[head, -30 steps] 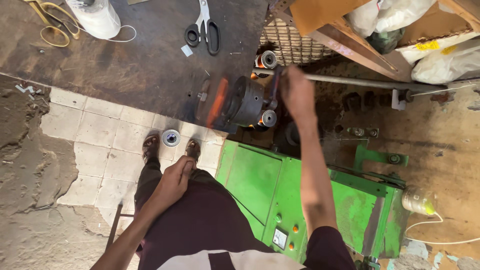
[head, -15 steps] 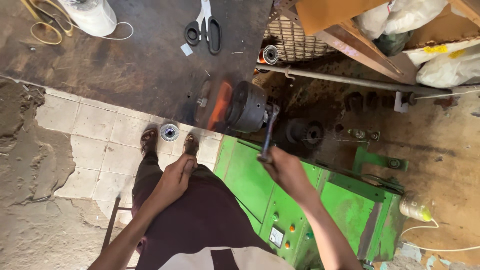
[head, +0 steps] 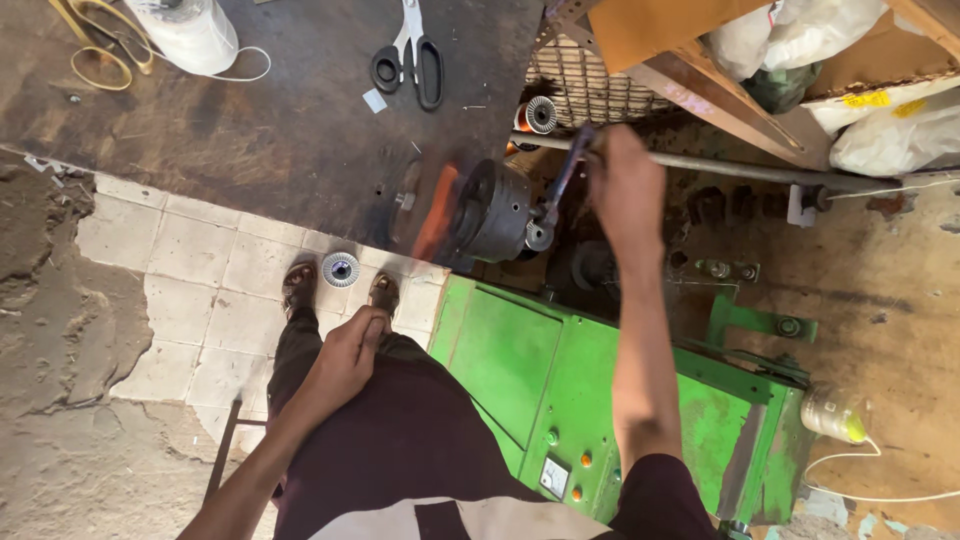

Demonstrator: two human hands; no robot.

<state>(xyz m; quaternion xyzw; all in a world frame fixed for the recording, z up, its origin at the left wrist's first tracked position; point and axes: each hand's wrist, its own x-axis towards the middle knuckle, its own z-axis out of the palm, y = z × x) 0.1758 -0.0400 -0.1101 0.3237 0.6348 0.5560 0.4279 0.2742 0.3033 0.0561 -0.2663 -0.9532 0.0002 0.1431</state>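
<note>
Crank handle (head: 562, 180), thin dark bar, sits at the side of the dark round chuck (head: 497, 212) on the green machine (head: 560, 385), angled up toward the long steel rod (head: 720, 168). Right hand (head: 625, 185) closed around the handle's upper end, motion-blurred. Left hand (head: 345, 360) rests on the thigh, loosely curled, holding nothing. Small wound coil (head: 341, 269) on the tiled floor between the sandalled feet. Scissors (head: 410, 55) lie on the dark counter (head: 260, 130) above.

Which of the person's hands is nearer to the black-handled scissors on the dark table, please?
The right hand, gripping a crank handle right of the scissors. The left hand rests on the lap, well below them.
</note>
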